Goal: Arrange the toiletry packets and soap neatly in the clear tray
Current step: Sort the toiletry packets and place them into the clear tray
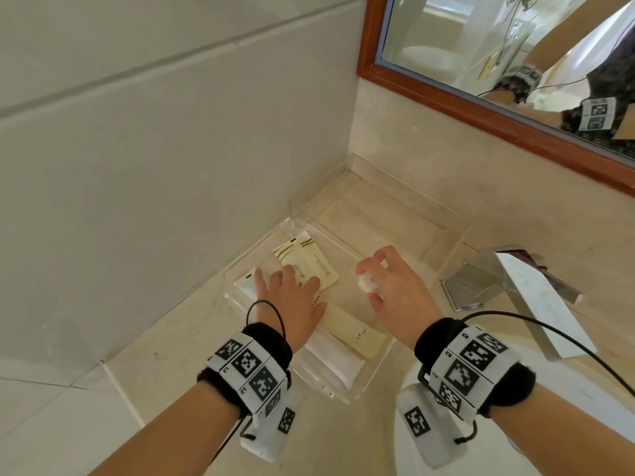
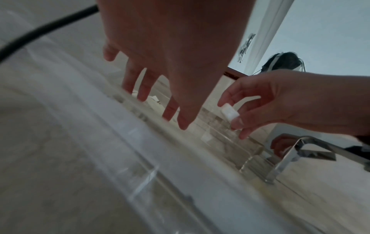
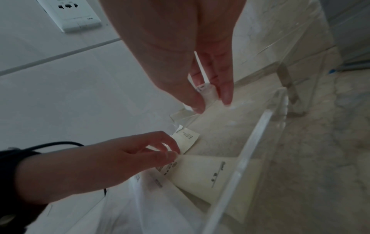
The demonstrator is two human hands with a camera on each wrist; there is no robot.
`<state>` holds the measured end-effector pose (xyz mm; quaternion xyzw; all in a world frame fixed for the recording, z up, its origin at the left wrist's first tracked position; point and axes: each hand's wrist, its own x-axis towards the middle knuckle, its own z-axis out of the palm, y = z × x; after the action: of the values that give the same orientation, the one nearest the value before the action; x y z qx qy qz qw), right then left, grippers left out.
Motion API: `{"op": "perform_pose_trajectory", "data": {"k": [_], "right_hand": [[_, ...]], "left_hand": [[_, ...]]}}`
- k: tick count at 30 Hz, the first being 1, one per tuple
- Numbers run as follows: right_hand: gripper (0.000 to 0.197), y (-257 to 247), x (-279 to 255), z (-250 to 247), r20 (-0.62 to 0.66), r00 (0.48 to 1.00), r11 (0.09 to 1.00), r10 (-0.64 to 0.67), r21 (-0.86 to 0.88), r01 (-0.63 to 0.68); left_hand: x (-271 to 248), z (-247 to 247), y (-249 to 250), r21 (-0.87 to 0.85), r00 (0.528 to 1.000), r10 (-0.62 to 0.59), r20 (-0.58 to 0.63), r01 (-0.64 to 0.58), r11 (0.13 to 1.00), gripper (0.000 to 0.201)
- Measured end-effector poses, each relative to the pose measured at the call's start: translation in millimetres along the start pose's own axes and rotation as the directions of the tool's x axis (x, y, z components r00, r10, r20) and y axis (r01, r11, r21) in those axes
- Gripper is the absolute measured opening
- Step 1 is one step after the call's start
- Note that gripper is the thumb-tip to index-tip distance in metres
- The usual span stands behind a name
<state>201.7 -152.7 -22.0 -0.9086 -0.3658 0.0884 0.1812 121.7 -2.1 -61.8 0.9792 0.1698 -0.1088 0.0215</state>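
The right hand [image 1: 395, 290] holds a small white soap [image 1: 365, 282] pinched between its thumb and fingers. The soap is wrapped, and the wrist view shows it flat and boxy with rounded corners [image 2: 230, 112]. It hangs in the air above the right side of the clear tray [image 1: 374, 369], not touching anything below.

The left hand [image 1: 292, 300] is flat with its fingers spread wide. It holds nothing. Its fingers reach down over the packets in the tray, at about 9 o'clock from the soap; I cannot tell if they press on them.

The tray is see-through plastic with thick, smooth walls and square corners. Inside it lie flat packets. A pale yellow square packet [image 1: 309, 262] with dark stripes and small print sits at the far end, at 12 o'clock from the left hand. A long cream packet [image 1: 357, 338] lies at 5 o'clock from that hand, near the right wall. A long white packet [image 1: 330, 362] lies just beside it, closer to the person. Another white packet [image 1: 245, 286] peeks out at 10 o'clock, under the little finger.

A second clear tray [image 1: 446, 242] stands behind the first, in the corner.

The counter [image 1: 165, 341] is smooth, pale stone. A shiny metal tap [image 1: 508, 280] stands at 3 o'clock. A mirror [image 1: 481, 56] with a brown wood frame hangs at 1 o'clock.
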Motion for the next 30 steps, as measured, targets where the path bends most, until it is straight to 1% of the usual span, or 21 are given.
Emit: {"op": "perform_pose_trajectory", "data": {"k": [3,6,11,13,15,18,19,21,25,28,30], "right_hand": [[0.038,2,1,0,0.011,1.0,1.0,0.004,0.0,-0.004],[0.038,1,3,1,0.021,1.0,1.0,0.01,-0.003,-0.01],[0.037,-1,5,8,0.051,0.999,1.0,0.014,-0.017,-0.013],[0.037,-2,5,9,0.06,0.998,0.999,0.026,-0.022,-0.024],[0.037,-2,6,9,0.064,0.997,0.999,0.031,-0.024,-0.03],[0.036,-2,8,9,0.072,0.997,0.999,0.028,-0.031,-0.026],[0.036,-2,8,9,0.076,0.997,0.999,0.028,-0.031,-0.026],[0.035,-3,10,9,0.078,0.997,0.999,0.029,-0.026,-0.027],[0.034,-5,10,9,0.081,0.996,0.999,0.03,-0.021,-0.029],[0.035,-5,9,10,0.081,0.996,1.0,0.025,-0.019,-0.024],[0.035,-6,10,11,0.086,0.996,1.0,0.017,-0.021,-0.015]], "left_hand": [[-2,2,3,-0.028,0.999,0.034,-0.002,-0.034,0.999,0.041],[0,4,3,-0.016,0.996,0.088,-0.021,-0.089,0.996,0.042],[6,6,-3,0.001,0.99,0.143,-0.016,-0.143,0.99,0.05],[5,7,-3,-0.007,0.987,0.157,-0.04,-0.157,0.988,0.05],[3,6,-4,-0.025,0.991,0.106,-0.084,-0.109,0.994,0.05],[3,6,-7,-0.028,0.992,-0.076,-0.101,0.074,0.997,0.056],[4,5,-8,-0.024,0.989,-0.115,-0.094,0.113,0.993,0.06],[10,6,-10,-0.009,0.988,-0.142,-0.061,0.141,0.99,0.065],[20,3,-11,0.046,0.998,-0.064,0.023,0.063,0.997,0.06],[26,-1,-9,0.012,0.996,-0.022,0.086,0.021,1.0,0.058],[27,-4,-10,-0.009,0.995,-0.008,0.097,0.009,1.0,0.058]]}}
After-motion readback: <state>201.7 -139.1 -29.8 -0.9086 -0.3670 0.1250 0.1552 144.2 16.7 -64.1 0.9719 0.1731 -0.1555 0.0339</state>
